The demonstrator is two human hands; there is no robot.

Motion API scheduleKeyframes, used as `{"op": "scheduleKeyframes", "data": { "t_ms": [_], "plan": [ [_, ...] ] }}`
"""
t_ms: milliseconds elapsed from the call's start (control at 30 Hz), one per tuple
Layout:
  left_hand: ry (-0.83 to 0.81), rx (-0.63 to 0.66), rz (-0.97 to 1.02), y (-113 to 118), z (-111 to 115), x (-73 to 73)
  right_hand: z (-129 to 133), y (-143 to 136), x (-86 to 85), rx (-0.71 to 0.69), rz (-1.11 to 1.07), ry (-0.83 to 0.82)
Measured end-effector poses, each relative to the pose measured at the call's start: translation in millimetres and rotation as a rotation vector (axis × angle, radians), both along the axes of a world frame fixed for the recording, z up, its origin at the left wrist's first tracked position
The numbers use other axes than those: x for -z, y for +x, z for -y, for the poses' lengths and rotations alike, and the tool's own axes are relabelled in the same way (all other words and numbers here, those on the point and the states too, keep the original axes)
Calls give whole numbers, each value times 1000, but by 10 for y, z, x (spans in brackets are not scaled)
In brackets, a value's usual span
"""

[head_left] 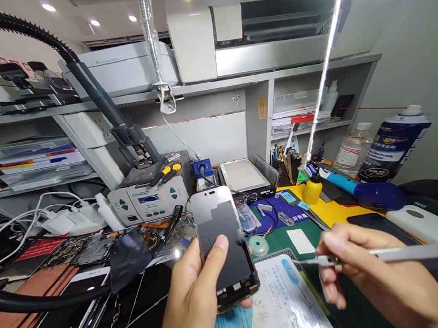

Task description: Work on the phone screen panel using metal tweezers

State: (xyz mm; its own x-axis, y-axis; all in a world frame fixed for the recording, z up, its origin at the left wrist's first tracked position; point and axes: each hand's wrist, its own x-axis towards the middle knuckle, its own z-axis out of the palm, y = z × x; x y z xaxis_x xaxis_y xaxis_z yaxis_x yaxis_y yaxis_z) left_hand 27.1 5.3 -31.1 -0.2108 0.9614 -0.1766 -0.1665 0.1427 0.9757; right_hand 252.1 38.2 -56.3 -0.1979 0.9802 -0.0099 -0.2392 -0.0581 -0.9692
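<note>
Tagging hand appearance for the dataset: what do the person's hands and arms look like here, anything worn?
Both hands are bare: no gloves, rings or watch show. The left hand shows a short, plain thumbnail and a bare wrist at the bottom edge. The right hand runs into a bare forearm toward the lower right corner, with no sleeve, strap or marking in view.

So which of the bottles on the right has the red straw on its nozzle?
The blue spray can, tilted at the far right. The clear bottle beside it and the small yellow bottle have none.
</note>
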Motion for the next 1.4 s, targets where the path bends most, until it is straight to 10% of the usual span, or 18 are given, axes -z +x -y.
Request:
{"op": "scheduleKeyframes", "data": {
  "t_ms": [600, 1067, 1400],
  "plan": [
    [-2, -26, -71, -595, 47, -137, -323, 228, -7, -356, 126, -69],
    [-112, 336, -189, -737, -153, -65, -297, 240, -97, -497, 366, -24],
    [-202, 334, -272, -956, -85, 212, -126, -69, -246, -556, 709, 456]
  ]
}}
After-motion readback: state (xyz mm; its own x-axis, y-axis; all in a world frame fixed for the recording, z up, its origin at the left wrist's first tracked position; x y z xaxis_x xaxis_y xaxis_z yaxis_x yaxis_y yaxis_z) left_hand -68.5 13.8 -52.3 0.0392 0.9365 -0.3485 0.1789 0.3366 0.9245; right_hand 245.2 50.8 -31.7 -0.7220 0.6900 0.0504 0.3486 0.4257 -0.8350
